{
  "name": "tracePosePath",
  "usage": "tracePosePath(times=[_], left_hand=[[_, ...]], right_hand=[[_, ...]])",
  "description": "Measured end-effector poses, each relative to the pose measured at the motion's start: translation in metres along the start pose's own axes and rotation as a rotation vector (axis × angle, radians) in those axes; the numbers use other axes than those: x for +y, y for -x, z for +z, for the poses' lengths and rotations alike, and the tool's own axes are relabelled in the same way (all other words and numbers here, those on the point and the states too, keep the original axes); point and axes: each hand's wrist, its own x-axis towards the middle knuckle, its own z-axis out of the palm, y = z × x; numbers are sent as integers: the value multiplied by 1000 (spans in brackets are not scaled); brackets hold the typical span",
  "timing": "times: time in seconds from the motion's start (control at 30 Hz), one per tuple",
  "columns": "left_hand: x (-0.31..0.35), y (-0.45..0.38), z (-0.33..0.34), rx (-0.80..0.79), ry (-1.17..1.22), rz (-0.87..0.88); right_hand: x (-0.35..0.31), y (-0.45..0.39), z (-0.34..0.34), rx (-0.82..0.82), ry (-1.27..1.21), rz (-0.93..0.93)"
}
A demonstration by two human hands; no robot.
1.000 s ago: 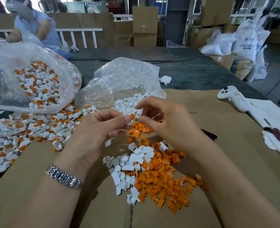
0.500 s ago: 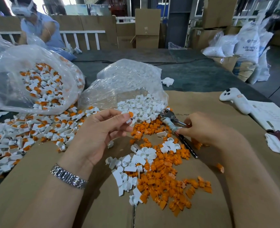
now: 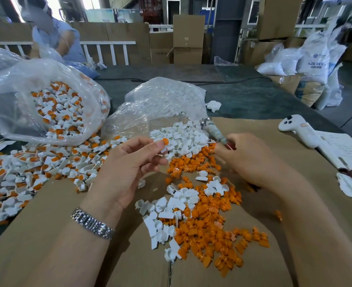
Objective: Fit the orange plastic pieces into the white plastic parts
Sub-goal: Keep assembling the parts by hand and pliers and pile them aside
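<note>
My left hand pinches a white plastic part with an orange piece set in its top, held above the table. My right hand grips a pair of pliers by the handles, jaws pointing up and left beside the open bag. Loose orange pieces and white parts lie heaped on the cardboard below both hands. More white parts spill from a clear bag.
A heap of fitted white-and-orange parts covers the left side, with more in a big clear bag. A white controller, papers and a cloth lie right. Another person sits far left.
My right hand left the part held by my left hand, moved right, took up the pliers and raised them. My left hand keeps holding the part.
</note>
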Motion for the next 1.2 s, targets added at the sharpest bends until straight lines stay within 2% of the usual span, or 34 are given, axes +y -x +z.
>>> tracePosePath(times=[0.1, 0.2, 0.43, 0.77, 1.03, 1.13, 1.2], left_hand=[[-1, 1, 0, -1, 6, 32], [-2, 2, 3, 2, 25, 59], [-5, 2, 9, 42, -21, 103], [-6, 1, 4, 52, -35, 107], [-9, -2, 3, 53, -126, 117], [-8, -4, -2, 112, -168, 116], [-6, -5, -8, 220, -260, 132]], right_hand=[[-19, 17, -8, -230, -197, -95], [-32, 25, -3, -336, -188, -132], [-42, 33, 4, -304, -125, -204], [-53, 33, 25, -144, -15, -153], [-49, 30, 23, -164, -38, -167], [-41, 26, 15, -220, -108, -159], [-31, 21, 11, -151, -103, -130]])
